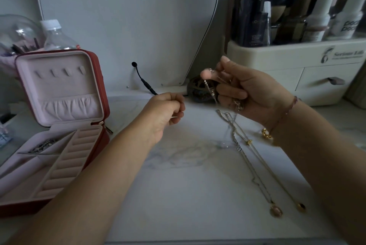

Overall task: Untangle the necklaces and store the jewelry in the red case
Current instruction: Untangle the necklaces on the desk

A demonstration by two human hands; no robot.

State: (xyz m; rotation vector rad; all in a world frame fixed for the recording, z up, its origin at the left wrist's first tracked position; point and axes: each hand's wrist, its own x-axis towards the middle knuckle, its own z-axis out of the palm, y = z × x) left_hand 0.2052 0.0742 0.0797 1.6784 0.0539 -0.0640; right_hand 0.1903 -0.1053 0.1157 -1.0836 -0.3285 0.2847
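Marble table [188, 195], slender necklaces [249, 142], padded red case [19, 210]

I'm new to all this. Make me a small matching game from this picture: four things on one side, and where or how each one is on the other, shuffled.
1 red case
2 right hand
3 pink pendant
4 cream organizer

A grips tangled chains, raised
B at the back right
C open, at the left
D flat on the marble top

Pairs: 1-C, 2-A, 3-D, 4-B
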